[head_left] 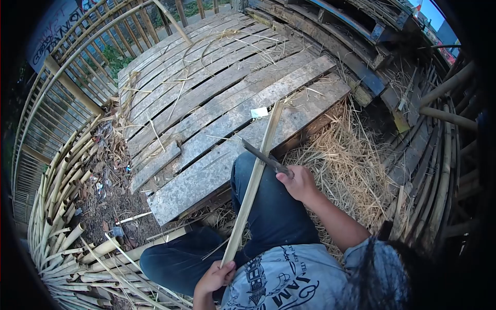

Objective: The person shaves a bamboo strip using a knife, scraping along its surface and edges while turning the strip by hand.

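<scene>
My left hand [216, 278], low in the view, is closed round the lower end of a long split bamboo strip [247, 206]. The strip runs up across my thigh, and its far end lies over the edge of a wooden pallet platform [206, 155]. In my right hand [298, 183] is the handle of a dark knife [261, 156]. Its blade points up and left and crosses the strip just above my knee. Whether the blade touches the strip or only passes over it, I cannot tell.
Straw shavings [346, 155] are heaped to the right of my knee. Cut bamboo poles [57, 206] lie along the left and bottom. A bamboo fence [67, 85] stands at the upper left, stacked pallets [336, 41] at the upper right. A small white piece [259, 112] rests on the platform.
</scene>
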Tool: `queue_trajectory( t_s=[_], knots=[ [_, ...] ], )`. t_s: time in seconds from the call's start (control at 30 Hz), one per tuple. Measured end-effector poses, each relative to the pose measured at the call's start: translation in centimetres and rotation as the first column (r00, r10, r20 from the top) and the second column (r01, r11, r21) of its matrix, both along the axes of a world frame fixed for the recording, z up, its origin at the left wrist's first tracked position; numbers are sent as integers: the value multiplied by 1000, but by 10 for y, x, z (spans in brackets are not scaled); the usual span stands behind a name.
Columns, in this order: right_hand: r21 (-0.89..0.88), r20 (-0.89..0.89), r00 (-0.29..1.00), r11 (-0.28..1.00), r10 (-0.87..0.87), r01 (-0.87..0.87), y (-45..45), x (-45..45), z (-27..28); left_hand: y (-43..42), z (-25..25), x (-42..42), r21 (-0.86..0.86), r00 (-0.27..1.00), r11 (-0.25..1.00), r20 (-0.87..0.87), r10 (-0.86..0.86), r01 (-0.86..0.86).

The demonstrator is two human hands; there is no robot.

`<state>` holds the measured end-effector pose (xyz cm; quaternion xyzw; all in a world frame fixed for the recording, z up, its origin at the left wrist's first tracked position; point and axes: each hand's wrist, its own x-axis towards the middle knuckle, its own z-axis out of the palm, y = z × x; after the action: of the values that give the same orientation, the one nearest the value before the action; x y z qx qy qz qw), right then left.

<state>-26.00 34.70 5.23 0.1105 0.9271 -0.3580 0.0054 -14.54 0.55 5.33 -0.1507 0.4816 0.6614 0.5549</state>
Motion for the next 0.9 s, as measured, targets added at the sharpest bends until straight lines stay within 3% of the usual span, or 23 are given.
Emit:
queue_trajectory(
  t_s=[0.07, 0.2, 0.27, 0.3, 0.33, 0.4, 0.43, 0.5, 0.67, 0.73, 0.8, 0.9],
  knots=[
    [42, -15, 1000, 999, 9, -9, 5, -4, -2, -7, 0, -5, 30, 1000, 1000, 14, 2, -2],
    [-54, -9, 999, 998, -32, 31, 3, -1, -4, -3, 0, -15, 46, 1000, 999, 11, -14, 13],
    [17, -112, 989, 996, 94, -92, 2, 6, 2, 22, 7, -33, -56, 998, 998, -62, -24, 21],
    [44, -133, 980, 988, 151, -146, 3, 7, 2, 35, 7, -40, -95, 981, 994, -184, -66, 49],
    [32, -127, 980, 988, 151, -148, 4, 7, 2, 50, 4, -48, -137, 948, 987, -294, -119, 81],
    [34, -148, 948, 959, 283, -281, 10, 7, 5, 82, -6, -64, -305, 757, 951, -607, -241, 58],
    [35, -143, 951, 961, 275, -273, 13, 7, 2, 90, 1, -73, -302, 758, 951, -604, -246, 68],
    [-13, -112, 968, 974, 222, -225, 20, 4, -5, 102, 30, -86, -525, 589, 851, -692, -418, -13],
    [8, -171, 963, 978, 208, -210, 20, 6, -10, 109, 77, -87, -708, 456, 698, -658, -599, -105],
    [-5, -143, 964, 974, 224, -227, 18, 7, -12, 108, 84, -84, -825, 439, 558, -535, -722, -88],
    [-173, -155, 987, 982, 51, -78, 17, 2, -13, 97, 78, -76, -823, 412, 560, -544, -731, -96],
    [-118, -201, 976, 987, 81, -106, 19, 3, -21, 80, 71, -59, -819, 417, 567, -546, -727, -85]
  ],
)
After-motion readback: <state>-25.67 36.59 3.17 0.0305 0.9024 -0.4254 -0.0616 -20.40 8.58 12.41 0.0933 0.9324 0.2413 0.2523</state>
